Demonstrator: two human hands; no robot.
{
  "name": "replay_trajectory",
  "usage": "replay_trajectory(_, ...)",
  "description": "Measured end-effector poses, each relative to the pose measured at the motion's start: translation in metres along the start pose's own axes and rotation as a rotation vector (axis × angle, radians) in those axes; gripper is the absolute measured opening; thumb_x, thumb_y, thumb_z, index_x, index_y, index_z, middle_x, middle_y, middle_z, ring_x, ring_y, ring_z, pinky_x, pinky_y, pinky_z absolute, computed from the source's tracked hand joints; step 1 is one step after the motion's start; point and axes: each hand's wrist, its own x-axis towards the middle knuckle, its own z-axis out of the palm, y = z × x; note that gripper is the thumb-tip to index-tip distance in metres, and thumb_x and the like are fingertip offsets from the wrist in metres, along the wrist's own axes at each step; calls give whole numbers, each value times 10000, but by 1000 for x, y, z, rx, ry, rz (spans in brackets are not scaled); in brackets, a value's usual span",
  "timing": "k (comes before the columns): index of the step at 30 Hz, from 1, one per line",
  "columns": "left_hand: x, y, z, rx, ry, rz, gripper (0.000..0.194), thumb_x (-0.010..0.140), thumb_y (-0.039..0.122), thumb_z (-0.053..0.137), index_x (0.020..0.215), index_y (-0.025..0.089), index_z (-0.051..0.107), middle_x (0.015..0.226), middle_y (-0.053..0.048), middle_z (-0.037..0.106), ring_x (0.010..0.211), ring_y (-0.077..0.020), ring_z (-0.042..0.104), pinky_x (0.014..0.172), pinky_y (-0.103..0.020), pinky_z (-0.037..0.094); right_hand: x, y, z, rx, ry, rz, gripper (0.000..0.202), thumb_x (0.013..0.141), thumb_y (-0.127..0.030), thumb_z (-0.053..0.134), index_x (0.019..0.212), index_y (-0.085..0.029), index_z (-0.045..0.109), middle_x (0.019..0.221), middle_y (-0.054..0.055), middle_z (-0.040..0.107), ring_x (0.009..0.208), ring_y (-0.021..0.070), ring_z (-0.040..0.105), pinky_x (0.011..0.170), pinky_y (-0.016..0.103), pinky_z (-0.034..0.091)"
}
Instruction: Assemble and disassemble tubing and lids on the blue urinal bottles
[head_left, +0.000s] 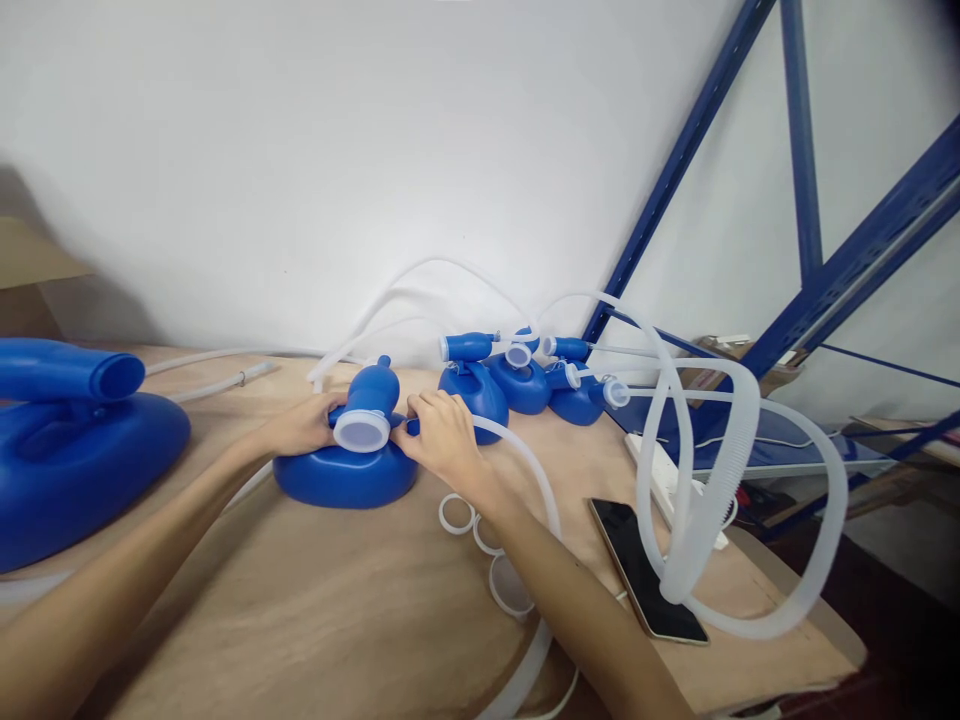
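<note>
A blue plastic urinal bottle (345, 478) sits on the wooden table in front of me, its neck carrying a bulb-shaped blue mouthpiece (375, 385) with a translucent white cap (361, 431) facing me. My left hand (306, 424) is closed on the bottle's left side by the neck. At its right side, my right hand (444, 432) pinches a small blue part with the fingertips, partly covered by them. A white tube (536, 465) curves away from behind the right hand. Loose white round caps (457, 514) lie near my right forearm.
Several blue bottles with tubes (480, 395) stand at the back right; another large one (82, 470) is at the left. Coiled clear tubing (720, 480) hangs over a phone (645, 570) and a white power strip (660, 475). A blue metal rack (697, 130) rises at the right.
</note>
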Motion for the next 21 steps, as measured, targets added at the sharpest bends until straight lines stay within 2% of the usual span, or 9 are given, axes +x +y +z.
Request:
replay_trajectory(8,1,5,-1,3,-10,13,752,696,547,667,1328,140,696,1496,-154,652,1381,-400,571,1135,-463,483,0,5,0,25,-10,-33,102,933,-296,654,944,-206,701,1054,76,769,1027,261,672,881,383,442)
replay_trajectory(12,0,10,-3,12,-14,1,673,688,546,668,1227,149,734,1394,-152,715,1318,-413,614,1100,-488,511,1,14,-16,143,-107,-67,148,994,-270,619,1032,-223,754,1137,67,780,1081,249,693,895,362,492)
replay_trajectory(14,-1,12,-3,14,-19,-7,653,679,559,680,1188,155,742,1343,-153,739,1294,-417,629,1090,-494,520,1,23,-31,217,-172,-107,285,1002,-321,645,1264,-255,734,1278,64,757,1168,257,690,936,366,519)
replay_trajectory(16,-1,13,-3,15,-21,-14,654,676,569,685,1184,160,738,1356,-153,734,1296,-414,630,1095,-494,519,0,35,-47,236,-250,-145,592,964,-418,720,1527,-308,573,1394,72,709,1239,284,676,960,389,538)
replay_trajectory(17,-1,13,-3,15,-21,-19,655,680,569,683,1188,159,733,1378,-154,723,1302,-412,627,1101,-496,515,-1,41,-55,218,-303,-153,734,931,-455,762,1599,-328,488,1412,78,697,1249,302,676,950,397,546)
replay_trajectory(19,-1,13,-2,17,-19,-29,653,693,565,675,1194,149,724,1422,-157,698,1315,-411,620,1114,-502,504,-2,52,-66,156,-422,-134,863,872,-485,826,1629,-348,435,1405,85,700,1248,332,684,908,394,551)
replay_trajectory(21,-1,13,-2,19,-18,-34,644,703,552,671,1196,141,719,1446,-159,682,1328,-413,610,1123,-508,495,-3,58,-68,85,-495,-84,859,830,-508,864,1582,-326,491,1350,95,729,1215,355,703,865,383,541)
